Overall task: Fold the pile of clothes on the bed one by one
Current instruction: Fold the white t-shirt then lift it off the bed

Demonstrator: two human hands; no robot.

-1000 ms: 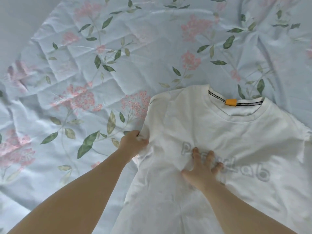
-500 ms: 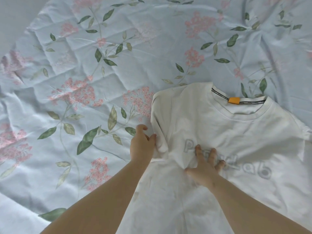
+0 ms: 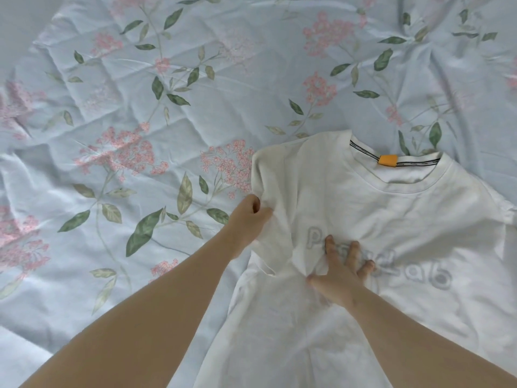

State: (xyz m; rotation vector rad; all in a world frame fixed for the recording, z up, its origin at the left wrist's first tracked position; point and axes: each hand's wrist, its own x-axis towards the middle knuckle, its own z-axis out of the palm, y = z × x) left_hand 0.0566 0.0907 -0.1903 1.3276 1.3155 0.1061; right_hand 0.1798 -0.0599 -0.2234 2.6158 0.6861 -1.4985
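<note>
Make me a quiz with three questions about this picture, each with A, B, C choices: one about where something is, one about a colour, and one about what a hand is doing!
1. Where does the right hand rest?
A. on the T-shirt's grey letters
B. on a pillow
C. on the floor

2. What colour is the neck tag?
A. green
B. orange
C. purple

3. What is the left hand doing?
A. waving in the air
B. lying flat
C. gripping the T-shirt's folded edge

Answers:
1 A, its spread fingers press on the lettering.
2 B, the tag shows orange against the white cloth.
3 C, its fingers curl round the fabric.
</note>
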